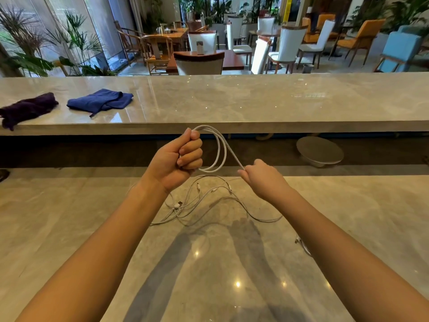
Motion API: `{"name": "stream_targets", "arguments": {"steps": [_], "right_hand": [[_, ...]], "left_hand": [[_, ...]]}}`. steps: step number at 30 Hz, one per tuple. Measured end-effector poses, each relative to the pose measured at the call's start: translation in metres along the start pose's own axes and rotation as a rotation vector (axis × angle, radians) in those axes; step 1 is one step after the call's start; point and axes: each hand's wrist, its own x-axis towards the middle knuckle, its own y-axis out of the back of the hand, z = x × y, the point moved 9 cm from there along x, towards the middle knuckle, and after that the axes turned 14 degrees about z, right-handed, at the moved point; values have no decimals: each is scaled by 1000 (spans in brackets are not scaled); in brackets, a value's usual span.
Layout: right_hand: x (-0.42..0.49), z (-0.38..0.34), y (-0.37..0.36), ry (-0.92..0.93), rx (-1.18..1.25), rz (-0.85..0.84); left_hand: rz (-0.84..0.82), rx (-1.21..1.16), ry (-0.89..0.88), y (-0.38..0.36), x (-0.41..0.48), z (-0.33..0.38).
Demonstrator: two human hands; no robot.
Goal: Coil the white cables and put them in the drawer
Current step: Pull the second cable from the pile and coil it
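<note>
My left hand [183,156] grips a white cable [220,147] wound into a couple of loops that stick out to the right of my fist. My right hand [262,177] pinches the same cable's free stretch, pulled taut from the loops down to my fingers. Both hands hover above the near marble counter [69,217]. Below them lies a loose tangle of white cables [204,203] with their plugs showing. Another white cable end [301,245] peeks out beside my right forearm. No drawer is in view.
A higher marble ledge [255,101] runs across behind the counter, with a blue cloth [99,101] and a dark purple cloth [25,110] at its left. A round metal stand [319,151] sits in the gap between. Chairs and tables fill the room beyond.
</note>
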Motion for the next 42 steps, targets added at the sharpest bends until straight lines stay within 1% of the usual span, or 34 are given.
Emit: {"name": "stream_targets", "arguments": {"steps": [2, 5, 6, 7, 9, 12, 16, 19, 22, 26, 28, 30, 31, 32, 34, 36, 38, 40, 42], "right_hand": [[0, 0, 5, -153, 250, -21], [-8, -8, 12, -408, 894, -75], [-12, -12, 14, -476, 1073, -108], [-15, -15, 15, -528, 1200, -137], [-19, -18, 12, -624, 1348, -170], [-25, -20, 4, -744, 1478, -210], [-29, -28, -3, -768, 1585, -236], [-30, -33, -7, -782, 1674, -222], [-29, -35, -10, -771, 1672, -170], [-29, -35, -17, -815, 1688, -94], [-30, -38, -19, -839, 1748, -107], [-33, -40, -26, -929, 1849, -149], [-33, -41, -29, -975, 1859, -161], [-33, -40, -32, -1006, 1806, -162], [-32, -34, -33, -972, 1539, -142], [-27, -29, -26, -836, 1258, -104], [-21, -25, -20, -683, 1058, -39], [-17, -24, -15, -560, 919, 12], [-14, -26, -12, -471, 804, 37]], "left_hand": [[35, 27, -11, 1, 0, -4], [50, 59, 0, 2, 1, -15], [59, 78, 5, 3, 1, -20], [73, 107, 5, 4, 1, -24], [121, 188, -13, 7, 1, -28], [217, 343, -72, 13, 2, -28], [346, 495, -145, 19, 3, -26], [430, 636, -227, 22, 3, -22], [517, 763, -310, 27, 3, -21], [611, 873, -387, 36, 5, -21], [645, 875, -377, 42, 7, -21], [640, 869, -342, 46, 9, -25], [624, 860, -324, 47, 10, -28], [609, 841, -306, 47, 11, -32], [611, 801, -294, 49, 11, -35], [629, 830, -363, 47, 10, -30], [617, 880, -478, 39, 7, -23], [629, 920, -571, 33, 6, -16], [669, 938, -611, 34, 5, -11]]}}
